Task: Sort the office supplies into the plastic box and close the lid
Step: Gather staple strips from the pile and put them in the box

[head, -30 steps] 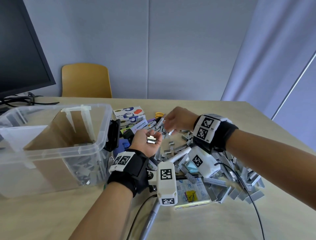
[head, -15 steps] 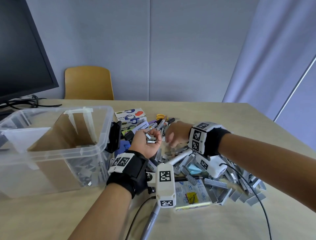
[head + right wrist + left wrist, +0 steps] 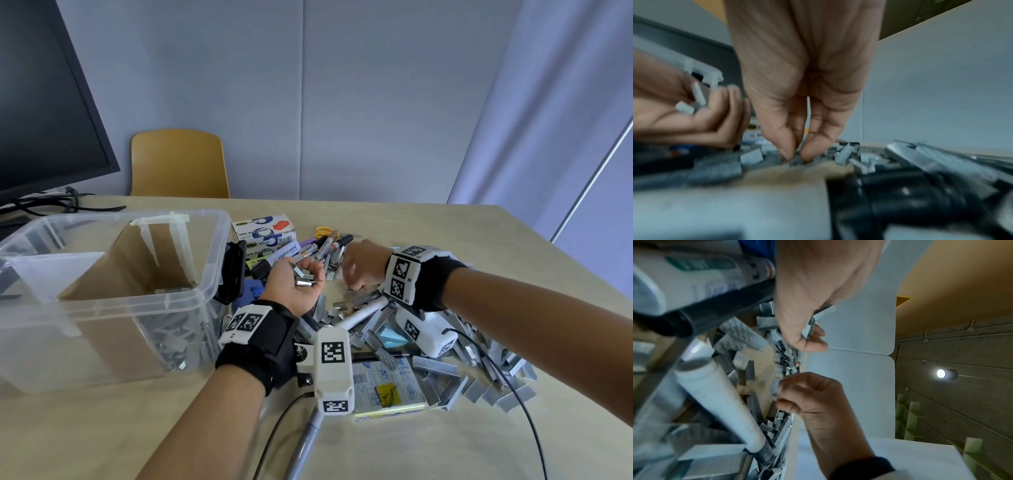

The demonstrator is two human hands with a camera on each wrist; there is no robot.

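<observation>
A clear plastic box (image 3: 212, 240) stands open at the left, with staple strips lying on its bottom. Right of it, my left hand (image 3: 310, 272) is palm up, fingers curled round a few staple strips (image 3: 303, 277); the strips in my left hand (image 3: 809, 332) also show in the left wrist view as staple strips (image 3: 824, 312). My right hand (image 3: 349, 284) reaches down just right of it. In the right wrist view my right hand (image 3: 795, 156) pinches a grey staple strip (image 3: 796, 162) lying on the table, thumb and forefinger closed on it. A big pile of loose staple strips (image 3: 445, 366) covers the table under my right forearm.
Behind the hands lie tape dispenser boxes (image 3: 263, 229), several markers (image 3: 325, 246) and yellow scissors (image 3: 325, 231). A white marker (image 3: 363, 313) and a printed staple pack (image 3: 387, 387) lie in the pile. A monitor (image 3: 44, 102) and a chair (image 3: 178, 164) stand at the back left.
My right hand has come back from the markers and dropped to the table beside my left hand. The left hand stays cupped with its staples.
</observation>
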